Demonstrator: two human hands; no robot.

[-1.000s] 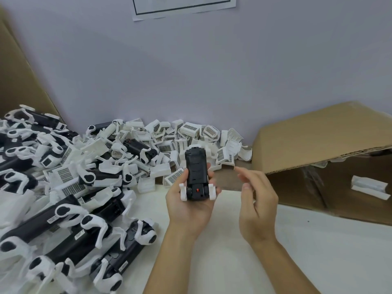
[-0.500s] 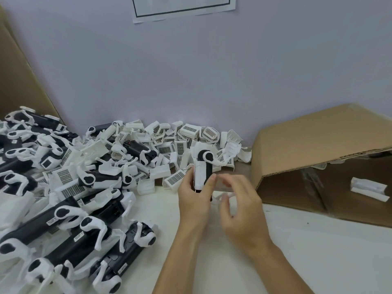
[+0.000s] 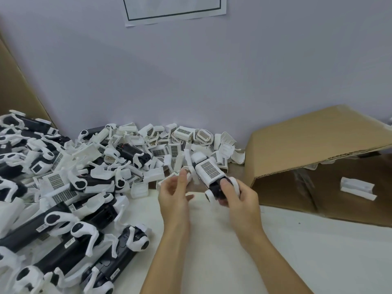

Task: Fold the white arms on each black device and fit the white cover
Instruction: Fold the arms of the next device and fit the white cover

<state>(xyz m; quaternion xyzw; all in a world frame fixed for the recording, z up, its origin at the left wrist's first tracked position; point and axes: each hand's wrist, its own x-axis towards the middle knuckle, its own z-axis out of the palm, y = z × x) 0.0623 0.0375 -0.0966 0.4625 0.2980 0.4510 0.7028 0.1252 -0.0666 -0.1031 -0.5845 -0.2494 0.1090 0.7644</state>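
Observation:
My right hand (image 3: 240, 201) grips the near end of a black device (image 3: 218, 188) just above the white table (image 3: 212, 240). The device's white arms are folded against its sides. A white cover (image 3: 209, 170) with a dark grid label sits over its far end, which points away and to the left. My left hand (image 3: 174, 196) hovers just left of the device with relaxed fingers, holding nothing, its fingertips close to loose covers in the pile.
A heap of black devices with white arms (image 3: 63, 219) fills the left side. Loose white covers (image 3: 169, 143) lie along the wall. A cardboard box (image 3: 307, 149) on its side at the right holds a white piece (image 3: 358, 187). Cardboard (image 3: 14, 90) leans at far left.
The device has passed from my left hand to my right and moved right. It now carries a white cover on its far end. My left hand has let go and opened.

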